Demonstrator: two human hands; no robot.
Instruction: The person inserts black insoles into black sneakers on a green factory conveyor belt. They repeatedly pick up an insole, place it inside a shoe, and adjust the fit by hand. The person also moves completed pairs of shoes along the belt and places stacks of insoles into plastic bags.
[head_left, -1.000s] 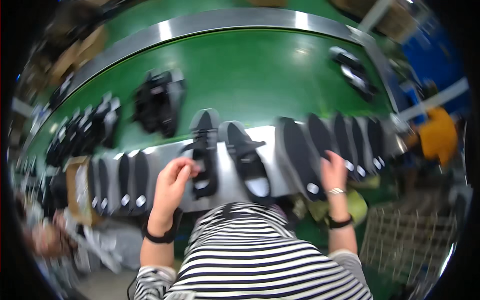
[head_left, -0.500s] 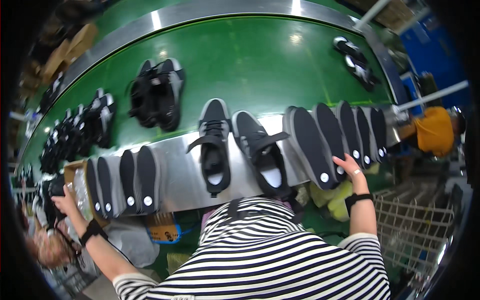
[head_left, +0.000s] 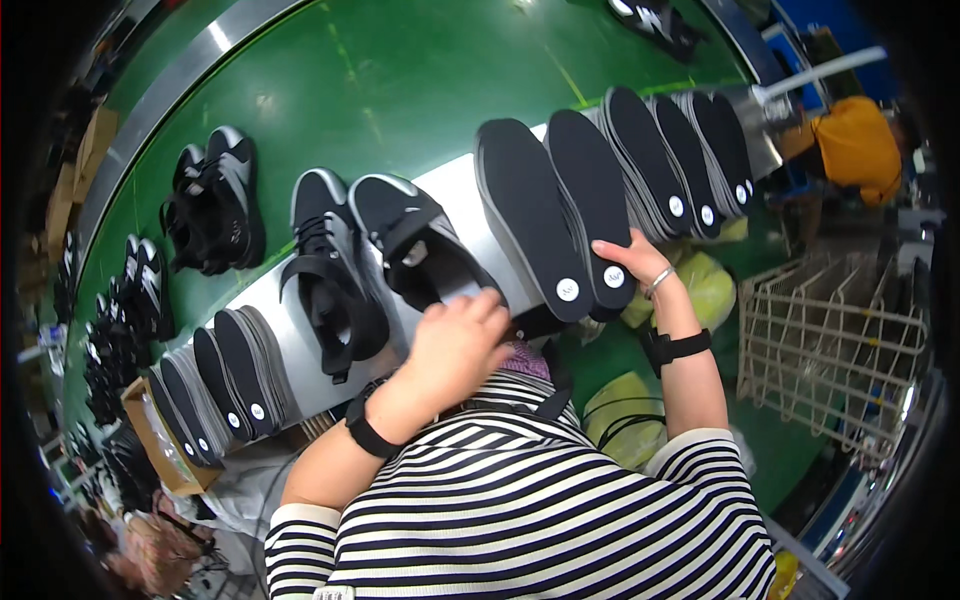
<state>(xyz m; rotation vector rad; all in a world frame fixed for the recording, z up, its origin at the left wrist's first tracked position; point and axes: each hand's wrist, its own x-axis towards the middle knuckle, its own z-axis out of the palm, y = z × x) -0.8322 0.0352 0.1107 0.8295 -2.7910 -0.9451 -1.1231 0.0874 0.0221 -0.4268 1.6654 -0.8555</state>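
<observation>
A pair of black-and-grey shoes stands on the metal ledge, toes pointing away: a left shoe (head_left: 337, 270) and a right shoe (head_left: 425, 240) with its strap folded across and a pale lining inside. My left hand (head_left: 458, 345) bends its fingers over the heel collar of the right shoe; that heel is partly hidden beneath it. Right of the pair lie stacks of dark insoles with white round stickers at the heels. My right hand (head_left: 640, 262) holds the edge of an insole (head_left: 590, 190), thumb on its top near the heel, fingers partly hidden behind.
More insole stacks (head_left: 232, 375) lie at the left beside a cardboard box (head_left: 165, 440). Several shoes (head_left: 215, 205) stand on the green belt (head_left: 440, 90). A wire basket (head_left: 835, 340) is at the right, and a person in orange (head_left: 858, 150) is beyond.
My left hand has come from the far left box to the right shoe's heel. My right hand has moved left along the insoles. The whole view has turned and shifted.
</observation>
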